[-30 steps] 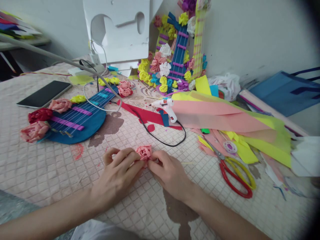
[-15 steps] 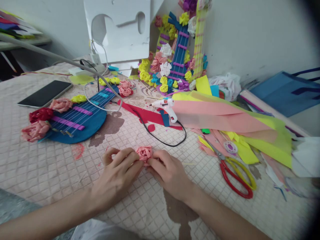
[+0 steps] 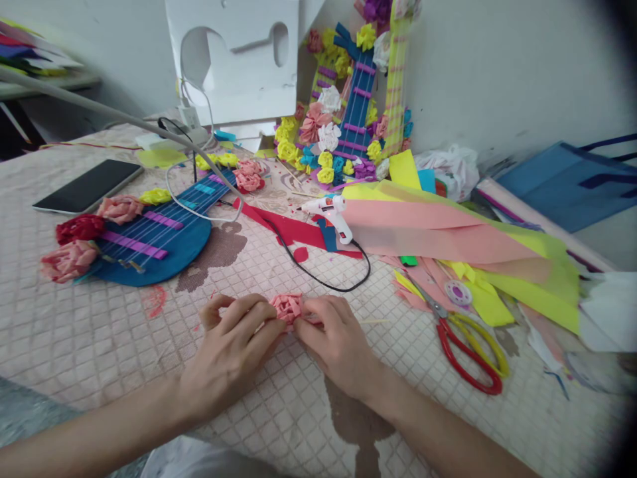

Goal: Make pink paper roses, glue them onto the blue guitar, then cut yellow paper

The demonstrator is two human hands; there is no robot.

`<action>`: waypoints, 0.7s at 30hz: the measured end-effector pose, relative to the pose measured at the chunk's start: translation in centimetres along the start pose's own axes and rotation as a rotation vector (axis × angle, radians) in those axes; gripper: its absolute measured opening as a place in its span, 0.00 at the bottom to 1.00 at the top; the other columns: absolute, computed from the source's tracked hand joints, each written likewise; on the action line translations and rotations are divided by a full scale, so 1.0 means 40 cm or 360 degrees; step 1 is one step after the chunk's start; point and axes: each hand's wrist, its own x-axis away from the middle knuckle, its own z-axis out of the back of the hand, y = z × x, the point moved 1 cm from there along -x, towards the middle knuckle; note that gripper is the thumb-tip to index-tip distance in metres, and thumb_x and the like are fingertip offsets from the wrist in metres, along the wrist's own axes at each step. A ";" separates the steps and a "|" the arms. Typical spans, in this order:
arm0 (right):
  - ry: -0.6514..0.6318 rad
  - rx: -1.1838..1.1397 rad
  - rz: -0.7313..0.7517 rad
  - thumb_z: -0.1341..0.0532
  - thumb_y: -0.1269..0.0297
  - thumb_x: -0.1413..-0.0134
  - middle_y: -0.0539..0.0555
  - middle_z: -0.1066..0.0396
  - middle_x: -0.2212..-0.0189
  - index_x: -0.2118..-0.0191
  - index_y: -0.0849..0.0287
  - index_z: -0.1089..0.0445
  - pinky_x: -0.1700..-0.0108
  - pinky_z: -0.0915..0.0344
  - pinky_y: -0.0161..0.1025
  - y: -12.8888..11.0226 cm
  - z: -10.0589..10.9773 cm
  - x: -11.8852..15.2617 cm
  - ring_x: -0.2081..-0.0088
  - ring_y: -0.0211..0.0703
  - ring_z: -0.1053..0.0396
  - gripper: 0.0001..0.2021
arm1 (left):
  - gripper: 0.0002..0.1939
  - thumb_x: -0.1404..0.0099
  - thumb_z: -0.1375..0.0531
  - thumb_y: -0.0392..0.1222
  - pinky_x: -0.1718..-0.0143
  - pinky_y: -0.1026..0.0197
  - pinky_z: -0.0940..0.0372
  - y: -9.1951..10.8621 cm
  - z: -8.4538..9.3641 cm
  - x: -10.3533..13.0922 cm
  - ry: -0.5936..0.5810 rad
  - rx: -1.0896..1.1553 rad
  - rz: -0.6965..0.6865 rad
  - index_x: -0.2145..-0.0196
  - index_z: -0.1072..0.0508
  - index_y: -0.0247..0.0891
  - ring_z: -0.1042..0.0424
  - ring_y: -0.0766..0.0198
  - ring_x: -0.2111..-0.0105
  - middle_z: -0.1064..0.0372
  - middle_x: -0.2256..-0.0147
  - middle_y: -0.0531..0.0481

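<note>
A pink crepe-paper flower (image 3: 287, 307) is pinched between my two hands, low in the middle of the view. My left hand (image 3: 235, 342) grips its left side with bent fingers. On the right side, my right hand (image 3: 334, 335) holds it between thumb and fingers. Beyond them a white glue gun (image 3: 334, 214) stands on the table with its nozzle pointing left. To the left lies a blue paper guitar (image 3: 169, 249) with purple strips, strings, and pink, red and yellow flowers along its edge.
Red-and-yellow-handled scissors (image 3: 470, 352) lie at the right, near a tape roll (image 3: 458, 293) and long pink and yellow paper (image 3: 448, 229). A black phone (image 3: 89, 186) lies at the left. Decorated guitars (image 3: 358, 99) lean on the wall. A black cord (image 3: 318, 277) curves beyond my hands.
Both hands have shifted very slightly on the flower, and the flower has turned or tilted a little between the fingers. The rest of the table looks the same.
</note>
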 end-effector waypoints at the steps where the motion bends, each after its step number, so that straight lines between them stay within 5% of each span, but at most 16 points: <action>1: 0.0002 0.0007 0.0003 0.48 0.71 0.37 0.57 0.32 0.61 0.64 0.61 0.30 0.57 0.38 0.42 0.000 -0.001 0.000 0.58 0.45 0.39 0.09 | 0.09 0.30 0.49 0.36 0.57 0.54 0.45 -0.001 0.000 0.001 -0.0008 0.0006 -0.0011 0.62 0.29 0.38 0.36 0.58 0.57 0.30 0.65 0.50; 10: 0.0011 -0.0088 -0.0046 0.45 0.71 0.38 0.58 0.32 0.60 0.60 0.63 0.31 0.55 0.38 0.43 -0.001 -0.007 0.004 0.57 0.45 0.37 0.07 | 0.10 0.30 0.51 0.35 0.56 0.52 0.44 -0.005 -0.003 0.000 0.0010 -0.0024 -0.0103 0.62 0.30 0.35 0.37 0.56 0.57 0.31 0.63 0.47; 21: 0.0082 -0.0052 -0.0016 0.46 0.72 0.39 0.56 0.32 0.64 0.67 0.60 0.31 0.58 0.39 0.42 -0.003 -0.008 -0.001 0.60 0.43 0.39 0.08 | 0.05 0.32 0.45 0.37 0.58 0.53 0.44 -0.001 0.008 0.001 0.0096 -0.0054 0.0017 0.61 0.29 0.39 0.35 0.58 0.59 0.30 0.64 0.50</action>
